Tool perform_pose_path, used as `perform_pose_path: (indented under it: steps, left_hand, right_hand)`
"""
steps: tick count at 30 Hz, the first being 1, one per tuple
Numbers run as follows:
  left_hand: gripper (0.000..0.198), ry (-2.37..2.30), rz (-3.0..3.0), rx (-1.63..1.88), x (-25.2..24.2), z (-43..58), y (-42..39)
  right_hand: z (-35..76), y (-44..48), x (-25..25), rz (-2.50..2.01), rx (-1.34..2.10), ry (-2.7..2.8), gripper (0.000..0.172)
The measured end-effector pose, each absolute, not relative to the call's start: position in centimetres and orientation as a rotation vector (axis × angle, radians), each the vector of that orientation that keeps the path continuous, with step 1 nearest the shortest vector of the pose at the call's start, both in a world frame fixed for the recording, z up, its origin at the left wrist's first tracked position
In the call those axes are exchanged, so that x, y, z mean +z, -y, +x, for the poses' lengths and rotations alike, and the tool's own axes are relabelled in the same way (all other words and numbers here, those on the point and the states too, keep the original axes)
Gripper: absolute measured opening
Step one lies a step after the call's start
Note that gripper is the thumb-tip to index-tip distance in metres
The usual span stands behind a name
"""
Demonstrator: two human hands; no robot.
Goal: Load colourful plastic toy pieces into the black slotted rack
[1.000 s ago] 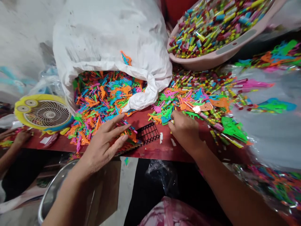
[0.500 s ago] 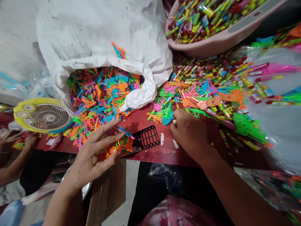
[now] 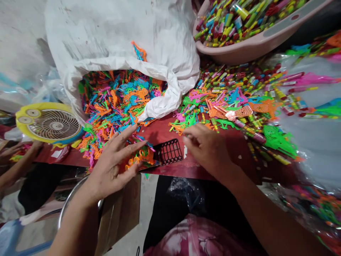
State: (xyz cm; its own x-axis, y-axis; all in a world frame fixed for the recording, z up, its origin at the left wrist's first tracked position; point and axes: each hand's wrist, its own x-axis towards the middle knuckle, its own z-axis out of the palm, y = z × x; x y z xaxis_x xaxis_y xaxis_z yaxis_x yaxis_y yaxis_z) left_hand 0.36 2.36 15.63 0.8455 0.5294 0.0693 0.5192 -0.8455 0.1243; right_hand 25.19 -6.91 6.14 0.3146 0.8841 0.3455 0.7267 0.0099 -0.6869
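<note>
My left hand [image 3: 114, 165] is open, fingers spread, beside and partly over a black plastic rack [image 3: 170, 153]. Orange and green plastic pieces [image 3: 142, 156] crowd the rack's left part, while open slots show at its right end. Just right of the rack, my right hand [image 3: 209, 151] has its thumb and fingers curled together. Whatever it may be pinching is too hidden to make out. Beyond that hand lies a heap of green, pink and orange perforated plastic toys [image 3: 189, 119] mixed with small coloured tubes [image 3: 255, 124].
A white sack [image 3: 122, 35] spills bright plastic pieces [image 3: 112, 106] onto the red table [image 3: 173, 172]. At the back right stands a pink basin [image 3: 239, 53] full of tubes. A yellow fan [image 3: 53, 122] is on the left, near another person's hand [image 3: 34, 149].
My right hand has shifted left from the toy heap towards the rack's right end, its fingers still curled. My left hand stays spread by the rack. The view has tilted slightly.
</note>
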Motion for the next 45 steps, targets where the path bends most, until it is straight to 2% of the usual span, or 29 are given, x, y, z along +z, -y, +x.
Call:
perform_pose_path:
  steps: [4,6,9,13,17,19,23,28,33,37,42,45]
  left_hand:
    - [0.047,-0.905,3.004,0.127,15.5,0.6,-2.2]
    - [0.046,-0.912,3.012,0.100,15.5,0.6,-2.2]
    - [0.050,-0.893,3.033,0.052,15.3,0.5,-2.5]
    - [0.059,-0.868,3.066,0.010,14.9,0.2,-3.0]
    - [0.054,-0.893,3.087,0.005,14.5,0.3,-3.0]
    - [0.053,-0.888,3.094,0.016,14.5,0.3,-2.9]
    - [0.055,-0.874,3.087,0.020,14.8,0.4,-2.7]
    - [0.068,-0.823,3.034,0.120,15.1,0.1,-2.8]
    - [0.054,-0.735,2.981,0.124,15.4,0.5,-3.5]
    - [0.053,-0.599,2.977,0.034,16.0,1.3,-4.1]
    - [0.076,-0.684,3.094,-0.076,16.7,0.9,-3.7]
    - [0.086,-0.850,3.139,-0.064,16.5,0.0,-3.1]
  right_hand:
    - [20.7,7.2,5.4,-1.494,0.501,1.683,0.007]
    - [18.8,7.1,5.0,-1.529,0.469,1.749,0.008]
    - [17.6,6.6,4.4,-1.581,0.387,1.820,0.002]
    - [18.0,5.8,3.9,-1.433,0.446,1.823,0.011]
    - [18.8,5.7,5.4,-1.172,0.690,1.591,0.011]
    - [19.5,5.8,7.2,-1.163,0.730,1.401,0.017]
    - [22.3,5.6,10.0,-1.394,0.488,1.359,0.020]
    - [26.4,5.1,8.6,-1.889,0.273,1.383,0.017]
    - [28.9,5.7,7.7,-2.161,0.039,1.352,0.022]
    - [30.1,6.1,8.1,-2.295,-0.034,1.335,0.030]
    - [31.2,6.8,8.4,-2.384,0.047,1.312,0.027]
    - [30.6,7.5,8.5,-2.262,0.017,1.266,0.020]
